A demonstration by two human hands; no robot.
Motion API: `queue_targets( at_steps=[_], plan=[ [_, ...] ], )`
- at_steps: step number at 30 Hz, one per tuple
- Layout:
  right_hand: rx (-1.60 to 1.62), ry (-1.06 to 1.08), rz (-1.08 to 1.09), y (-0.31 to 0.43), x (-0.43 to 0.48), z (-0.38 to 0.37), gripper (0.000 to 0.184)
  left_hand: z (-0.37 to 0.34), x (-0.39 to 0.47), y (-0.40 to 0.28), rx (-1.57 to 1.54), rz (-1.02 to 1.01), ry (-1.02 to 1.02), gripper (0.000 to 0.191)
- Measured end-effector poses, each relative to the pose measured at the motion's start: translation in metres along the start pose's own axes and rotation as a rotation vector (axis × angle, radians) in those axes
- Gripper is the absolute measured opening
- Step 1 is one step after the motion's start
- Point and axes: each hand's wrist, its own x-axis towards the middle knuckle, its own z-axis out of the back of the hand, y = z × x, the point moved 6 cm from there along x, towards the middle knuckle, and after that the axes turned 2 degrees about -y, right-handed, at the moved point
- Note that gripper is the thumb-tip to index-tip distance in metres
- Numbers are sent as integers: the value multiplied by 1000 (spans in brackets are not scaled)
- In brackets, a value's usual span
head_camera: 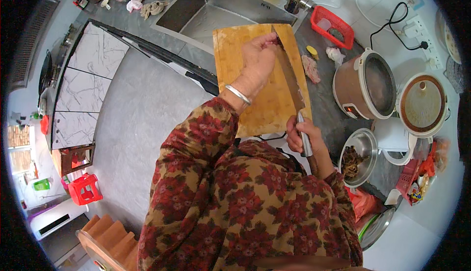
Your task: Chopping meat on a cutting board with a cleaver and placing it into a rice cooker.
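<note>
My right hand (307, 133) grips the metal handle of a long-bladed kitchen knife (290, 74) near the front right corner of a wooden cutting board (254, 112). The blade slants away from me along the board's right side. Beside its far end, my left hand (259, 55) has its fingertips pinched together on a small dark piece (279, 41), too small to identify. A silver bangle (238, 94) circles the left wrist. To the right of the board, a steel bowl (368, 160) holds a clump of brown, stringy food (352, 161).
Behind the board is a steel sink (228, 17). A red plastic basket (333, 28), a yellow piece (312, 52), crumpled pinkish material (311, 69) and an open-lidded rice cooker (347, 83) stand or lie to the right. A red stool (85, 189) stands on the floor at left.
</note>
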Motion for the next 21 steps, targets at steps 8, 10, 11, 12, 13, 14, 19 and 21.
queue_targets(
  at_steps=[8, 10, 11, 12, 13, 14, 19, 21],
  plan=[
    [4, 4, 19, 1, 3, 2, 29, 0, -16, 1, 52, 6, -1, 27],
    [14, -3, 15, 2, 4, 3, 28, -2, -20, 1, 101, -15, 23, 29],
    [27, 3, 9, 1, 5, 4, 28, -3, -22, 2, 90, -10, 43, 29],
    [39, 10, 2, 1, 6, 4, 28, -5, -24, 3, 79, -5, 63, 29],
    [38, 9, 2, 1, 6, 4, 28, -5, -26, 5, 78, -4, 63, 29],
    [30, -19, 5, 1, 7, 7, 27, -5, -28, 6, 130, -35, 57, 28],
    [13, -52, 29, 5, 11, 10, 26, -8, -40, 5, 175, -89, 42, 27],
    [38, -27, 22, 5, 13, 10, 26, -10, -45, 5, 186, -51, 61, 26]
  ],
)
